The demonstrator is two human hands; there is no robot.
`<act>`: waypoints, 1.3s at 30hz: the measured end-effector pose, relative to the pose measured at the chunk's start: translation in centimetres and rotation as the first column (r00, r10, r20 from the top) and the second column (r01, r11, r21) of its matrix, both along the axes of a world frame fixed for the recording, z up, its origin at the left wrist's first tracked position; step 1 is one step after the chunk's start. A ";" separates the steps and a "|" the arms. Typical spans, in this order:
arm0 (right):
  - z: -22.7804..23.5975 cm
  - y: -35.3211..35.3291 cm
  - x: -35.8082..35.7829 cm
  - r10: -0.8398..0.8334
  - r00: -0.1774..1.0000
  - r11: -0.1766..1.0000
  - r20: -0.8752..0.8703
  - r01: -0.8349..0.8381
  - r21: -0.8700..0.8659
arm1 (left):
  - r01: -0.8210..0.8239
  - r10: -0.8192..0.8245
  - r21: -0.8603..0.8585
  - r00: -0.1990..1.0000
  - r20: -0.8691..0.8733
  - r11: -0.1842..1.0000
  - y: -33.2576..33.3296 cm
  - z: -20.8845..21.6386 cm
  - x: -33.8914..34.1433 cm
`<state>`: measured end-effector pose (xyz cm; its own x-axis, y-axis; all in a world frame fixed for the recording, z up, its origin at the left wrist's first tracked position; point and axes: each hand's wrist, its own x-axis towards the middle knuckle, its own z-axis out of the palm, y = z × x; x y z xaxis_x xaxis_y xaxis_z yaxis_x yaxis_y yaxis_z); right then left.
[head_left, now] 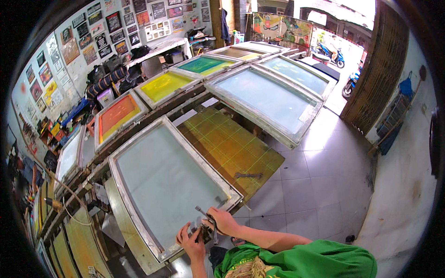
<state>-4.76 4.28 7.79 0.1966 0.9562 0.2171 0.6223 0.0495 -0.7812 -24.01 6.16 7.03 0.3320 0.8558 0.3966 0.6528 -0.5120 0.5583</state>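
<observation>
A large screen printing frame (157, 134) with pale grey-blue mesh lies tilted before me, its near corner at my hands. My right hand (222, 222) is closed around a metal socket wrench (214, 236), whose bar end sticks up past the fingers. Beside it, at the frame's near edge, my left hand (190, 241) has its fingers curled on a small dark metal fitting (204, 231); the fingers partly hide it. To the right of the frame, an open-end spanner (248, 175) rests on a yellow-brown board (232, 148) marked with green grid lines.
More screen frames line the long table, including an orange one (118, 116), a yellow one (167, 86) and a blue-grey one (266, 97). A cable (69, 213) hangs at the left. Tiled floor (301, 199) lies to the right, beside a white wall (403, 204).
</observation>
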 end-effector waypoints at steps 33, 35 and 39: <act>9.5 5.3 1.3 0.666 0.711 0.679 0.226 -0.452 -0.579 | -0.135 0.126 0.110 0.988 0.089 0.985 -2.2 -3.2 0.9; 10.6 5.4 0.7 0.673 0.719 0.615 0.174 -0.413 -0.672 | -0.161 0.151 0.121 0.985 0.088 0.979 -2.4 -3.2 0.9; 11.1 5.7 -0.6 0.728 0.654 0.544 0.204 -0.372 -0.752 | -0.179 0.169 0.126 0.982 0.085 0.976 -2.5 -3.5 1.0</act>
